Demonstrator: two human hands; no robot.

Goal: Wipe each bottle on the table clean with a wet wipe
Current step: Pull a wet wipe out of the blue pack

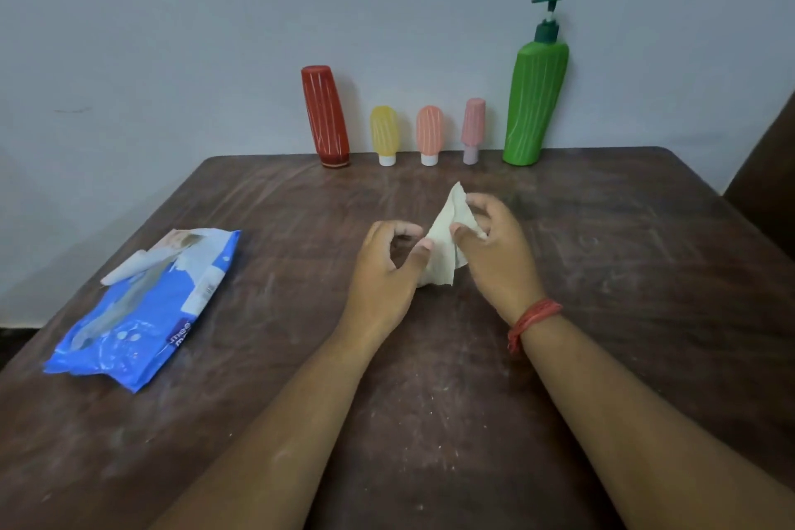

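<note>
Altogether five bottles [430, 133], one wipe [447, 237], one wipe pack [142, 314].

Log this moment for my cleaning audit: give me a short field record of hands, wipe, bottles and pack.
left hand: pinches the wet wipe
right hand: grips the same wipe
bottles: red bottle, yellow bottle, orange bottle, pink bottle, green pump bottle, standing in a row at the far edge, untouched
wipes pack: lying on the wooden table, left side
</note>
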